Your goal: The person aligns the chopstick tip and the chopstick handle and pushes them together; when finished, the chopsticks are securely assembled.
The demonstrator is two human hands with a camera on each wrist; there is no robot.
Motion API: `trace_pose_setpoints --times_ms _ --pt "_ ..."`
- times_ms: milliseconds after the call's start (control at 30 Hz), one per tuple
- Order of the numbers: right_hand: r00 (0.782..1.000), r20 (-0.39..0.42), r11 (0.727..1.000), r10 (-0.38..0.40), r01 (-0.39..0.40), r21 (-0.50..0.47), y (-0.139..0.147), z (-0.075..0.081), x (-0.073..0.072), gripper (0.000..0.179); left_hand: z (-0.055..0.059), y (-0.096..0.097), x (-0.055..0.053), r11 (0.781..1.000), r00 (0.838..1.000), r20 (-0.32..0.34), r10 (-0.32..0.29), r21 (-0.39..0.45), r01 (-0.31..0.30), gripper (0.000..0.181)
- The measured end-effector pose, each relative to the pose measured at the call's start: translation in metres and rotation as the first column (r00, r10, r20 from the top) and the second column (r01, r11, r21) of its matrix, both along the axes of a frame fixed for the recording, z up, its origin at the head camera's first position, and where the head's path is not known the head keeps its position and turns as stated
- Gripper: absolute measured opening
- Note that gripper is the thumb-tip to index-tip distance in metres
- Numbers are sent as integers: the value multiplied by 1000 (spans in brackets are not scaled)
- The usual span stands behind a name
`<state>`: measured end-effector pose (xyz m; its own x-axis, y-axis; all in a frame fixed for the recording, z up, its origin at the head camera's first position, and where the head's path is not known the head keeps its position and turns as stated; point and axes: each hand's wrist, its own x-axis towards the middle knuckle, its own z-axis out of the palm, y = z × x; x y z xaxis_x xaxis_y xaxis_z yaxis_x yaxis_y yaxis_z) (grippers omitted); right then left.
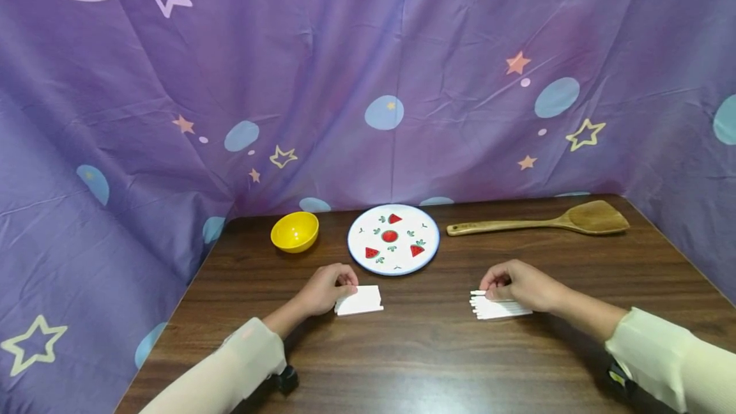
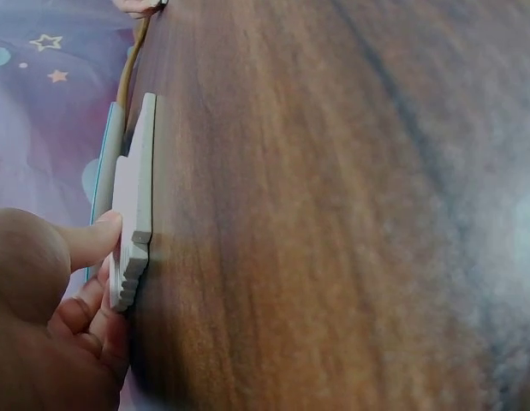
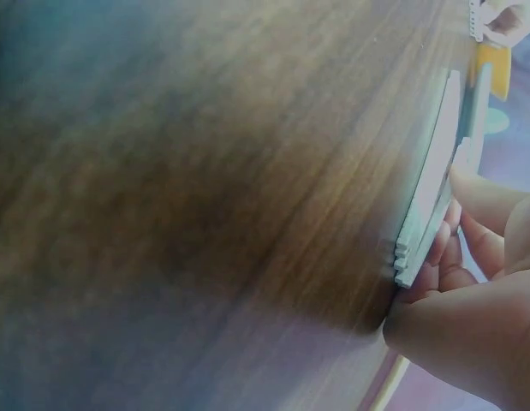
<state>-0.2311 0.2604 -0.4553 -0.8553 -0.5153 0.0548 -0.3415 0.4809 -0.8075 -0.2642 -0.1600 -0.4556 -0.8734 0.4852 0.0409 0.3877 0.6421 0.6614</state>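
Note:
My left hand [image 1: 329, 289] is at the left end of a flat row of white sticks [image 1: 360, 301] lying side by side on the table. In the left wrist view, its thumb and curled fingers pinch at the far edge of these sticks [image 2: 138, 197]. On the right, my right hand [image 1: 520, 285] reaches over a second row of white sticks [image 1: 500, 309], whose left ends are uneven. In the right wrist view, the thumb and fingers pinch the farthest stick [image 3: 432, 231], beside the others. The palm hides part of this row's right side.
Behind the hands stand a yellow bowl [image 1: 295, 232] and a white plate [image 1: 397, 260] with watermelon pictures and a blue rim. A wooden spatula [image 1: 592, 217] lies at the back right. A purple curtain [image 1: 345, 82] hangs behind the dark wooden table [image 1: 414, 363].

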Motion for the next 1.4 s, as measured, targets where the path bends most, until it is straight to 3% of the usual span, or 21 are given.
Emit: trace_pose_setpoints --times_ms 467,733,900,1067,1233,1400 --pt "998 -50 999 -26 27 23 0 4 -1 5 2 -1 -1 1000 1000 -27 -3 13 4 11" --pt "996 -85 996 -34 41 80 0 10 -3 11 5 -4 1 999 995 -99 -30 37 34 11" --pt "997 -67 994 -46 52 98 1 16 -6 18 11 -8 0 997 988 -141 -57 37 63 6" --pt "998 -30 995 -58 60 83 -1 23 -8 20 20 -8 1 994 985 -144 -96 37 103 18" --pt "994 -99 996 -49 56 74 -5 28 -9 16 32 -4 3 989 979 -158 -127 60 138 18" --pt "988 -152 999 -20 28 45 -12 33 -11 11 40 5 3 980 982 -98 -163 102 173 17"
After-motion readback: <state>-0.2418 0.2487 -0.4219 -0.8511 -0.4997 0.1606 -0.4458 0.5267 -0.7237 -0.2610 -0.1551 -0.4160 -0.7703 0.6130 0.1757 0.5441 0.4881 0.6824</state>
